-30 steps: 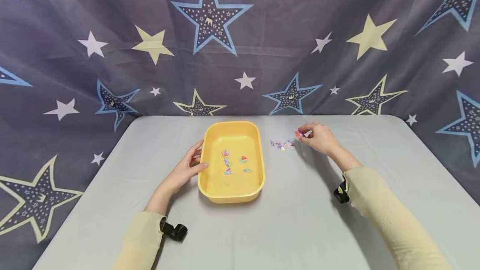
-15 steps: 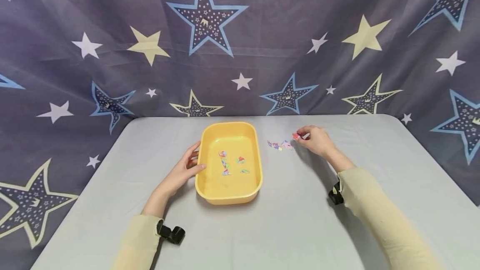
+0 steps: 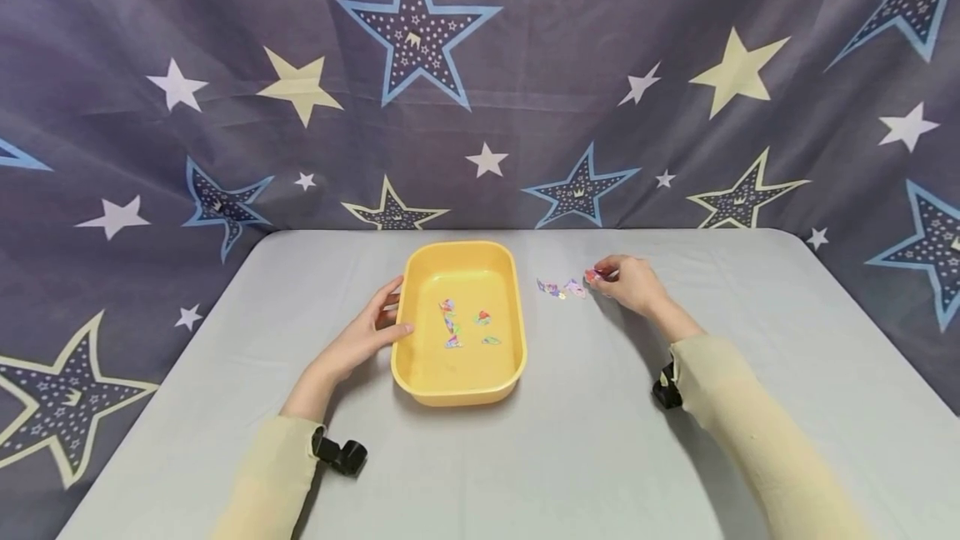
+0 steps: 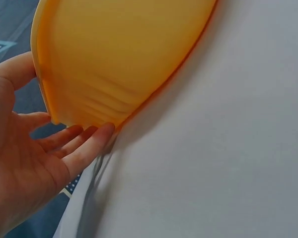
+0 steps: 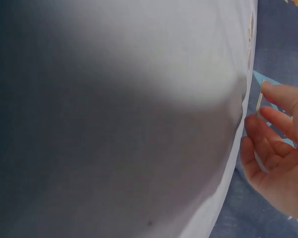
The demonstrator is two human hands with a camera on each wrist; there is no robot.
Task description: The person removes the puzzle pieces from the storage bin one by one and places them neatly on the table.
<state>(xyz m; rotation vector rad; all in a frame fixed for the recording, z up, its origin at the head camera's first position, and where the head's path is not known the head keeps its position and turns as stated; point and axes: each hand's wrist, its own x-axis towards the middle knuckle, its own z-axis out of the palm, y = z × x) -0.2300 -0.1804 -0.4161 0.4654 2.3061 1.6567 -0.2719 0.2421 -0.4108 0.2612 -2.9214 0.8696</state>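
Observation:
A yellow plastic tub stands on the table, with several small flat colourful cutouts on its floor. At the tub's left side, my left hand holds the wall: thumb over the rim, fingers against the outside. The left wrist view shows those fingertips touching the tub wall. My right hand pinches a reddish cutout just above the table, right of the tub. Seen from the right wrist, that piece is a thin edge between thumb and finger. Beside it lie more colourful cutouts on the table.
A pale grey cloth covers the table. Behind it hangs a dark curtain printed with stars. Each wrist carries a black camera mount.
My right hand has come down a little and slightly left, bringing the reddish cutout closer to the pieces on the table. The left hand stays at the tub; the head view shifted slightly.

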